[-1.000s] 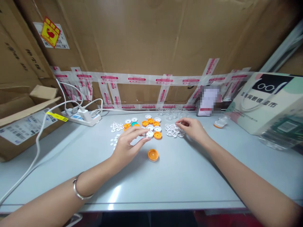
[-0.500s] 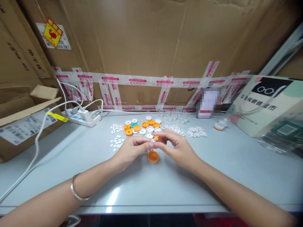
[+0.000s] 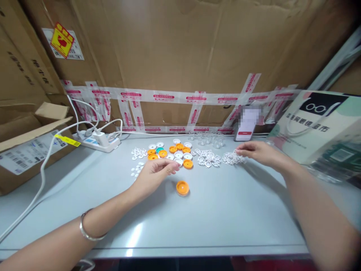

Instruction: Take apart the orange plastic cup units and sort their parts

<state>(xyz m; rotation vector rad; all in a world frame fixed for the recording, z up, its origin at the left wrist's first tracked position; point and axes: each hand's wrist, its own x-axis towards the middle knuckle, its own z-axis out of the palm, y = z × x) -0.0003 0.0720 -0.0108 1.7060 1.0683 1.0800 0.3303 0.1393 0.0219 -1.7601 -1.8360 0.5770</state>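
Observation:
My left hand (image 3: 158,171) hovers above the table with thumb and fingers pinched together; whatever is between them, if anything, is too small to make out. Just below it an orange round cap (image 3: 182,187) lies by itself, hollow side up. My right hand (image 3: 258,152) reaches out to the right, its fingertips closed together at a pile of small white perforated pieces (image 3: 231,158). What those fingertips pinch is hidden. Beyond my left hand sits a group of orange caps (image 3: 187,163), white caps (image 3: 176,141) and a teal cap (image 3: 160,149).
Small white discs (image 3: 135,171) and white stemmed pieces (image 3: 138,152) lie left of the caps. More perforated pieces (image 3: 208,158) and clear cups (image 3: 217,140) are right of them. A phone (image 3: 248,122), paper bag (image 3: 304,124), power strip (image 3: 104,143) and cardboard box (image 3: 34,146) stand around.
My hands have come apart. The right one has moved right to the perforated pieces, while the left has shifted slightly left and up. The lone orange cap stays put.

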